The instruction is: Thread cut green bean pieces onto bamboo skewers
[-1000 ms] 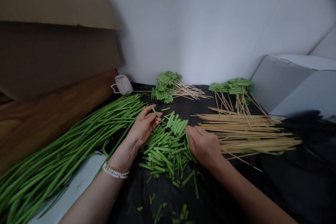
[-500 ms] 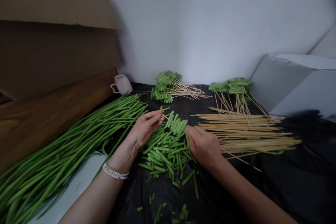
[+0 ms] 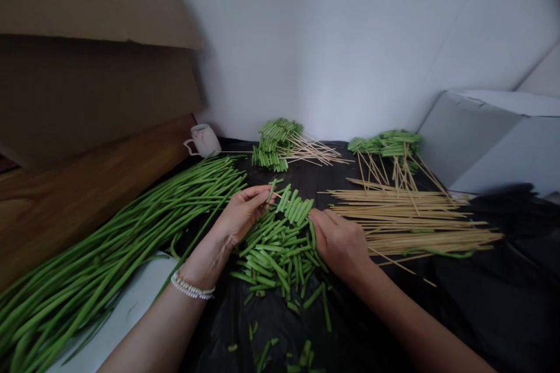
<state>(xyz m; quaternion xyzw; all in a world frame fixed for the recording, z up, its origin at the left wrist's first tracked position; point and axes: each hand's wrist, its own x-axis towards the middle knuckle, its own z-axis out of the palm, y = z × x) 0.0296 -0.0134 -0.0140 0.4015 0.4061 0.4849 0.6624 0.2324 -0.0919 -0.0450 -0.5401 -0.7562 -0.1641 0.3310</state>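
Between my hands is a thin wooden skewer [image 3: 278,194] with several cut green bean pieces [image 3: 297,208] threaded side by side on it. My right hand [image 3: 343,242] is closed around the skewer at the right end of that row. At its pointed left end, my left hand [image 3: 247,210] pinches one more bean piece [image 3: 273,187] between thumb and fingertips; whether the tip has pierced it I cannot tell. Just below both hands lies a heap of loose cut bean pieces [image 3: 271,256] on a black plastic sheet [image 3: 219,326].
Long uncut green beans [image 3: 131,239] spread along the left, partly over a white board [image 3: 151,280]. Bare skewers [image 3: 420,233] lie at right. Filled skewers [image 3: 277,140] are piled behind, with another pile [image 3: 385,143] near a white box [image 3: 490,134]. A mug [image 3: 205,140] stands back left.
The bean piece in my left fingers has tilted and come slightly right, against the skewer's tip. My right hand has hardly moved.
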